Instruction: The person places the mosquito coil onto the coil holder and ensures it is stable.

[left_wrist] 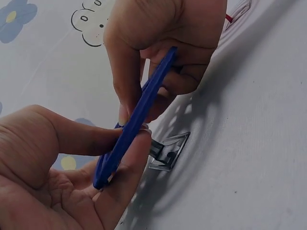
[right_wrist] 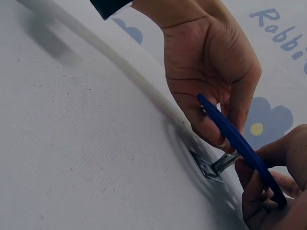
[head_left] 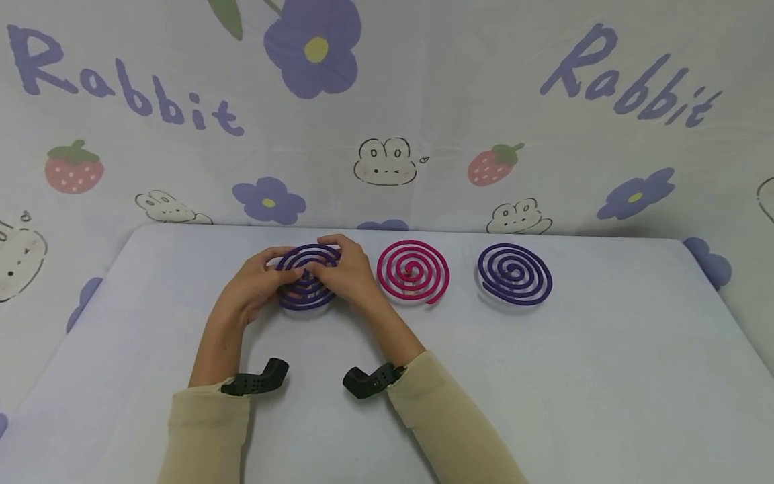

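A dark blue-purple mosquito coil [head_left: 308, 307] is at left of centre in the head view, with a hand on each side. My left hand [head_left: 250, 286] pinches its left part, thumb on top near the middle and fingers underneath. From the right, my right hand [head_left: 353, 272] pinches it too, thumb towards the centre. Under the coil, a small metal stand [left_wrist: 170, 153] rests on the table, its strip rising towards the coil's middle. Fingers hide whether strip and coil touch. In the right wrist view the coil [right_wrist: 242, 148] is seen edge-on, raised off the table.
A pink-red mosquito coil [head_left: 413, 243] sits just right of my right hand, with part of a stand showing beneath. Farther right is another dark purple coil [head_left: 514, 272]. The white table [head_left: 605, 376] ends at a patterned cloth [head_left: 423, 81] behind.
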Tool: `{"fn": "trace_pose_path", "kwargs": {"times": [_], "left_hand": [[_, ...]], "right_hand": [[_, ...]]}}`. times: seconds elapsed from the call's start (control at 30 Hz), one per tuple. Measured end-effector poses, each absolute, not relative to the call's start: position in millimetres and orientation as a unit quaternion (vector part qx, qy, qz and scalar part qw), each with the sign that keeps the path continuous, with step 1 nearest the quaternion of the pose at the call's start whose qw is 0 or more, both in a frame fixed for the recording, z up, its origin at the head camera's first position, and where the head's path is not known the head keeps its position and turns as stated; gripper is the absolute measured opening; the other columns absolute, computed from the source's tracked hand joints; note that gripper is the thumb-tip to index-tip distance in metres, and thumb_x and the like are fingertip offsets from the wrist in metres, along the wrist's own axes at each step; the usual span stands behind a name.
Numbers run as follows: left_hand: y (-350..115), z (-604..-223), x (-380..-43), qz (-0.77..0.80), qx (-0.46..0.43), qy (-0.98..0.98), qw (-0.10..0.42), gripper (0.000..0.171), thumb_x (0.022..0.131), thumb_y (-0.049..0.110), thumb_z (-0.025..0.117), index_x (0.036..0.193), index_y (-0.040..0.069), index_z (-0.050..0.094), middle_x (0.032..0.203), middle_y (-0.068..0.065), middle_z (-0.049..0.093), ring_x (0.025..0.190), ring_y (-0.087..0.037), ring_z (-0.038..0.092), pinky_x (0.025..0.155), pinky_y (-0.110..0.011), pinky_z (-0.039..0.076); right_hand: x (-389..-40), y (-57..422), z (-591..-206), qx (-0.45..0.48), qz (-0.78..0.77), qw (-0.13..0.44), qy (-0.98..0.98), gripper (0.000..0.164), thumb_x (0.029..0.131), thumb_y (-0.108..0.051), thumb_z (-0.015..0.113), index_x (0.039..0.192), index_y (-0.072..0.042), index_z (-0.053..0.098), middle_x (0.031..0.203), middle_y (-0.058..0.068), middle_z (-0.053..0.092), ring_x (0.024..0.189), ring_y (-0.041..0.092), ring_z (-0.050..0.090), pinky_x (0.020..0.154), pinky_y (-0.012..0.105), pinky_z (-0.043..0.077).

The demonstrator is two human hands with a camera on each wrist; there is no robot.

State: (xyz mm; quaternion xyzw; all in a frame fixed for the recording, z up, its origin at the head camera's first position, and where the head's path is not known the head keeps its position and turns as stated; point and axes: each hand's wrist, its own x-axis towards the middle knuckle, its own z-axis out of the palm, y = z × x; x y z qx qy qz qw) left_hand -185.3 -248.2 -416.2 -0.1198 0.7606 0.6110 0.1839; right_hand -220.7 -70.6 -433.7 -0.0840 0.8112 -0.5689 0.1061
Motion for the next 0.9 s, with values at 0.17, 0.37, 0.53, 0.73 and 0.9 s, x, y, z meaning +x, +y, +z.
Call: {"fn": "trace_pose_path", "kwargs": {"times": [0.17, 0.37, 0.53, 0.73, 0.9], "left_hand": [[-251.6, -418.5, -185.6, 0.63, -0.112, 0.743, 0.194, 0.07, 0.106, 0.016, 0.062, 0.167, 0.009, 0.028, 0.157, -0.026, 0.047, 0.109, -0.011, 0.064, 0.085, -0.018, 0.059], [-246.8, -414.9, -186.5, 0.62, -0.118, 0.756, 0.173, 0.068, 0.104, 0.011, 0.062, 0.165, 0.008, 0.032, 0.156, -0.028, 0.05, 0.119, -0.021, 0.062, 0.083, -0.016, 0.059], [-245.7, -414.0, -187.0, 0.622, -0.116, 0.756, 0.169, 0.068, 0.104, 0.009, 0.062, 0.165, 0.005, 0.032, 0.154, -0.028, 0.05, 0.117, -0.018, 0.062, 0.082, -0.015, 0.059], [-248.2, -417.8, -187.1, 0.629, -0.122, 0.746, 0.183, 0.069, 0.104, 0.012, 0.064, 0.166, 0.008, 0.032, 0.159, -0.025, 0.046, 0.111, -0.013, 0.063, 0.083, -0.016, 0.059], [-245.6, -413.4, -185.4, 0.605, -0.122, 0.766, 0.179, 0.068, 0.104, 0.012, 0.063, 0.165, 0.009, 0.034, 0.158, -0.027, 0.049, 0.129, -0.029, 0.061, 0.086, -0.019, 0.059]], "right_hand": [[-221.2, -72.8, -432.9, -0.091, -0.556, 0.091, 0.821, 0.05, 0.092, -0.016, 0.08, 0.139, -0.009, 0.066, 0.138, 0.017, 0.069, 0.127, 0.032, 0.066, 0.111, 0.046, 0.056], [-223.7, -72.2, -433.5, -0.072, -0.576, 0.107, 0.807, 0.049, 0.091, -0.013, 0.081, 0.138, -0.009, 0.067, 0.144, 0.017, 0.065, 0.132, 0.033, 0.062, 0.114, 0.047, 0.053], [-223.3, -71.2, -433.2, -0.072, -0.573, 0.107, 0.809, 0.049, 0.091, -0.013, 0.081, 0.138, -0.008, 0.067, 0.142, 0.018, 0.066, 0.131, 0.034, 0.063, 0.113, 0.047, 0.053], [-222.2, -70.8, -433.5, -0.086, -0.556, 0.103, 0.82, 0.049, 0.092, -0.015, 0.08, 0.14, -0.009, 0.066, 0.141, 0.018, 0.067, 0.129, 0.034, 0.064, 0.113, 0.048, 0.055], [-223.0, -68.7, -436.2, -0.068, -0.576, 0.128, 0.804, 0.05, 0.092, -0.014, 0.081, 0.139, -0.01, 0.066, 0.143, 0.018, 0.065, 0.13, 0.035, 0.065, 0.114, 0.048, 0.054]]}}
